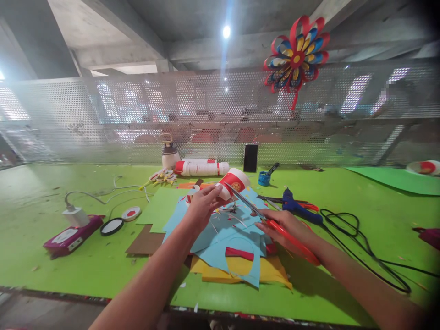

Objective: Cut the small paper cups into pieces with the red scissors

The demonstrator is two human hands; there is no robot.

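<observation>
My left hand is closed around the rim of a red and white paper cup, held tilted above a pile of paper. My right hand grips red-handled scissors, whose blades point up and left and meet the cup's rim. Below both hands lie light blue paper sheets with curved cut-outs, over yellow sheets and a red strip.
On the green table lie a blue glue gun with a black cord, a magenta box, a white charger, a round mirror, stacked cups, a dark phone. A paper flower hangs on the mesh wall.
</observation>
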